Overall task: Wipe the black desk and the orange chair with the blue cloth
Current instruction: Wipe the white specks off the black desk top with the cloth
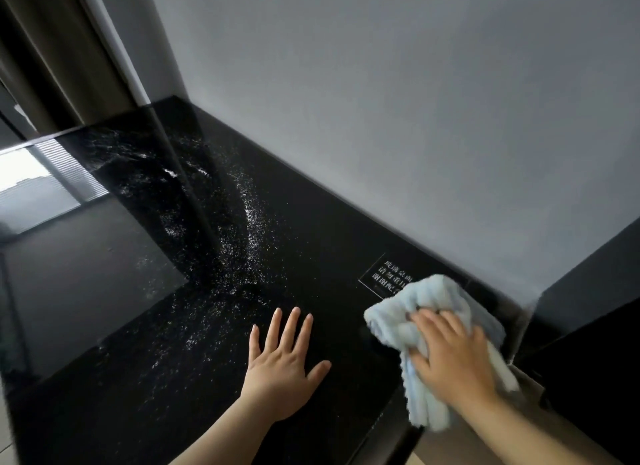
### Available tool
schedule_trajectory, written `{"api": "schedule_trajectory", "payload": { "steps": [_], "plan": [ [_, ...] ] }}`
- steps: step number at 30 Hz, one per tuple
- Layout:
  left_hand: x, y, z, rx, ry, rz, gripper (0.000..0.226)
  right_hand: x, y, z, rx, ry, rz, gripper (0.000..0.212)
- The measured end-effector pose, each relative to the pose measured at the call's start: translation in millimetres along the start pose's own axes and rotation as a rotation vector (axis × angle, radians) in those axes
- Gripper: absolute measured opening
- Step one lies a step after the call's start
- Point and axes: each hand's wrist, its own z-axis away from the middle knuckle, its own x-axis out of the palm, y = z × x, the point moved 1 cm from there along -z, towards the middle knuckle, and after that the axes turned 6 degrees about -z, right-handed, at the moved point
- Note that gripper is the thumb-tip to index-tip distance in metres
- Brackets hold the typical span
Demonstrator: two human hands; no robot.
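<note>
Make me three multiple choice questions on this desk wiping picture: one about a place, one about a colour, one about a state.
1. Where on the black desk is the cloth?
A. At the far left corner.
B. Near the right end, by the small sign.
C. Hanging on the wall.

2. What colour is the cloth?
A. Orange.
B. Green.
C. Light blue.

3. How is the left hand?
A. Flat on the desk, fingers spread.
B. Curled in a fist.
C. Holding the cloth.

Answers:
1 B: the cloth hides one corner of the sign, with the right hand pressing on it.
2 C: its folds show pale blue against the black top.
3 A: the palm lies down on the desk with nothing in its grip.
</note>
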Motion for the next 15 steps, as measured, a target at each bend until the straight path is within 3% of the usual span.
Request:
{"api": "schedule_trajectory", "payload": {
  "steps": [3, 4, 6, 10, 11, 13, 15],
  "plan": [
    [-1, 0, -1, 0.005, -0.013, -0.002, 0.077, -5, 21, -51, 0.501, -0.066, -0.116, 0.052],
    [-1, 0, -1, 0.005, -0.014, -0.006, 0.077, -5, 19, -62, 0.556, -0.07, -0.087, 0.051],
    [-1, 0, -1, 0.006, -0.014, -0.016, 0.077, -1, 1, -62, 0.443, -0.108, -0.015, 0.046],
    [-1, 1, -1, -0.004, -0.01, -0.025, 0.078, 3, -31, -15, -0.148, -0.108, -0.092, 0.033],
    [-1, 2, -1, -0.005, -0.016, -0.026, 0.077, 4, -28, -17, -0.155, -0.132, -0.057, 0.037],
    [-3, 1, -1, -0.008, -0.027, -0.02, 0.078, 6, -11, -48, 0.117, -0.123, -0.004, 0.046],
    [-6, 1, -1, -0.003, -0.055, -0.019, 0.078, 7, 6, -82, 0.419, -0.146, -0.107, 0.053]
  ]
}}
